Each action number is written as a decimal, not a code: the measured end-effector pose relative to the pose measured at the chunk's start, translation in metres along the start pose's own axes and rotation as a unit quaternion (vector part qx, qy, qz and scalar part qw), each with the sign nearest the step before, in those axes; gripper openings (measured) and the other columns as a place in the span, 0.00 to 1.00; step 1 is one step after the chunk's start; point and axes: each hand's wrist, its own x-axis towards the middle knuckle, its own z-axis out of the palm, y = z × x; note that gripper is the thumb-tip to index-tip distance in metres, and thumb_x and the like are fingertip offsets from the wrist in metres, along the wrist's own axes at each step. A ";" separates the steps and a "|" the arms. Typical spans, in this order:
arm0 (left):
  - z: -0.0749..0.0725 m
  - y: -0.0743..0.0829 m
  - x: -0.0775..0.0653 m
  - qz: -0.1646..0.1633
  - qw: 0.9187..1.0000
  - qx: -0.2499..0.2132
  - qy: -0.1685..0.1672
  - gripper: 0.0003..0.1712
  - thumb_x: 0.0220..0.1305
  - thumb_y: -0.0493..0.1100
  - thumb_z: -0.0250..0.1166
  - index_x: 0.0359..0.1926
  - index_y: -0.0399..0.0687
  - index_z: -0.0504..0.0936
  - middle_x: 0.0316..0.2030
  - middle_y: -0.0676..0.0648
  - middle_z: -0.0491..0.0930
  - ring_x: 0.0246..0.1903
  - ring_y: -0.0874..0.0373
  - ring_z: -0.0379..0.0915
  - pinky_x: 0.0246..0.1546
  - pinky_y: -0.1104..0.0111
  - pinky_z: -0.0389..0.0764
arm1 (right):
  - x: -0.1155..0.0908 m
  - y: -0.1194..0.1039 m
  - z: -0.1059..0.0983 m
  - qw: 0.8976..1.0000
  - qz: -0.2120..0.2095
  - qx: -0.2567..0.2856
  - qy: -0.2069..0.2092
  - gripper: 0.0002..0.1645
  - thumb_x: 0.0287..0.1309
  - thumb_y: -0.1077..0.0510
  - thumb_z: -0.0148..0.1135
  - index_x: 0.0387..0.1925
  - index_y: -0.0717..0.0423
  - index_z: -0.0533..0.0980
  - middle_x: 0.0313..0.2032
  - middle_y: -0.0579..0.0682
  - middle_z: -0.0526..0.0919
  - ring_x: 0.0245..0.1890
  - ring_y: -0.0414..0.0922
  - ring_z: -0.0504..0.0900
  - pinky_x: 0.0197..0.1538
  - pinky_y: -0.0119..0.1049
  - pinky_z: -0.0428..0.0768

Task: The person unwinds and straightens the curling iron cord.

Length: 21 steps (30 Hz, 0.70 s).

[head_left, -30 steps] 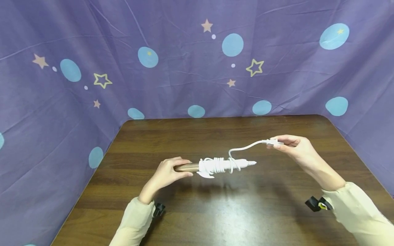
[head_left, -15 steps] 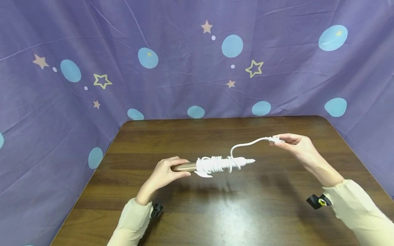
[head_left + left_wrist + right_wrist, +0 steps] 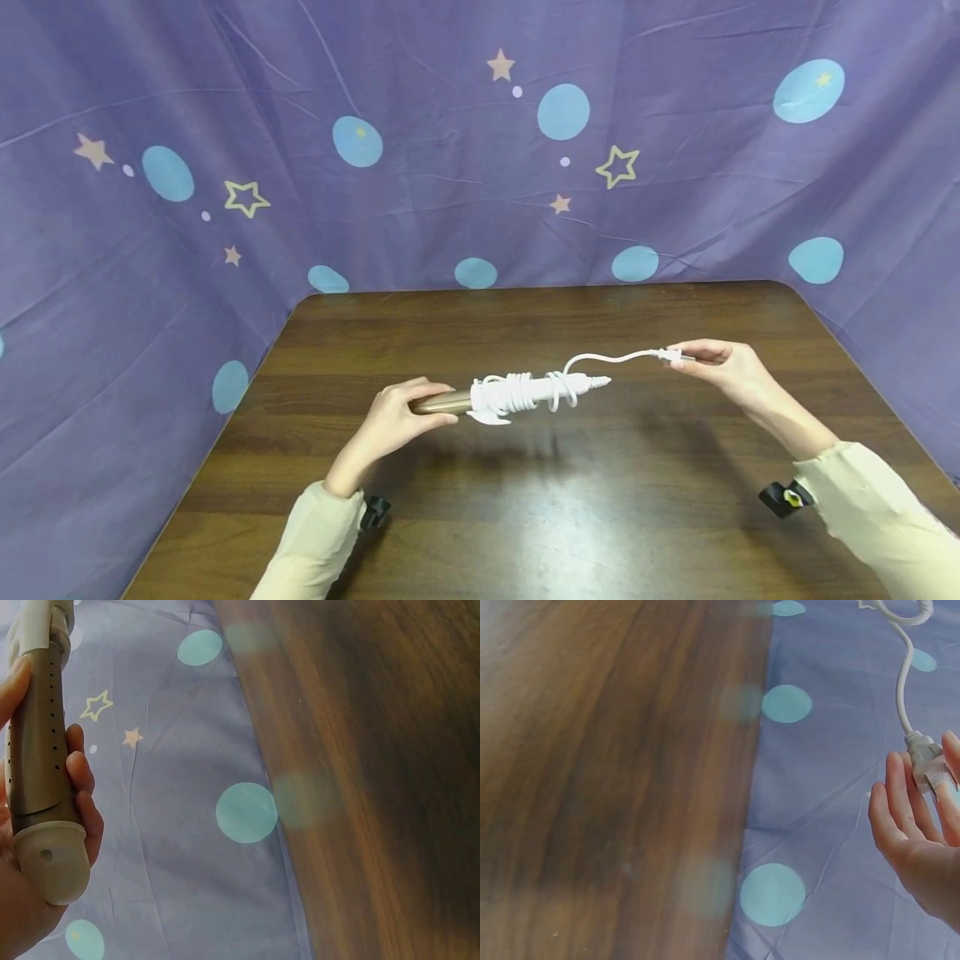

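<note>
A curling iron (image 3: 447, 403) with a gold-brown barrel and white handle is held nearly level over the table, its shadow below. My left hand (image 3: 396, 418) grips the barrel, thumb on the near side. The left wrist view shows small holes along the barrel and a pale rounded end cap (image 3: 52, 864). White cord (image 3: 519, 393) is wound in several turns round the handle, with looser loops near its tip. A free length of cord arcs right to the plug (image 3: 670, 355), which my right hand (image 3: 738, 375) pinches between thumb and fingers; metal prongs show in the right wrist view.
Beneath both hands lies a brown wood-grain table (image 3: 540, 508) with rounded far corners. A purple curtain (image 3: 420, 208) with blue dots and stars hangs behind and along both sides. Black straps (image 3: 784, 498) sit at the sleeve cuffs.
The left hand and curling iron have shifted slightly left and up in the head view. My right hand, with the plug, has moved slightly right and lower; the free cord is flatter.
</note>
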 end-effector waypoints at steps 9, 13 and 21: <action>-0.003 -0.003 0.002 -0.014 1.000 -0.013 0.017 0.21 0.37 0.48 0.74 0.37 0.50 0.83 0.25 0.56 0.77 0.22 0.66 0.67 0.24 0.72 0.68 | -0.033 -0.080 0.020 0.997 0.026 -0.040 -0.060 0.18 0.49 0.56 0.64 0.43 0.59 0.77 0.36 0.44 0.83 0.38 0.36 0.80 0.38 0.25 0.73; -0.003 -0.006 0.002 -0.015 0.999 -0.007 0.028 0.21 0.37 0.47 0.74 0.37 0.50 0.83 0.25 0.56 0.77 0.22 0.66 0.67 0.24 0.72 0.68 | -0.045 -0.113 0.027 0.994 0.037 -0.073 -0.076 0.18 0.49 0.58 0.63 0.41 0.65 0.76 0.32 0.38 0.82 0.34 0.32 0.79 0.36 0.25 0.74; -0.003 -0.011 0.000 -0.014 0.999 0.000 0.044 0.21 0.36 0.47 0.74 0.36 0.49 0.83 0.24 0.56 0.77 0.21 0.65 0.67 0.24 0.72 0.68 | -0.053 -0.113 0.025 0.987 0.019 -0.122 -0.103 0.18 0.48 0.59 0.64 0.40 0.68 0.77 0.33 0.42 0.83 0.33 0.32 0.79 0.34 0.26 0.75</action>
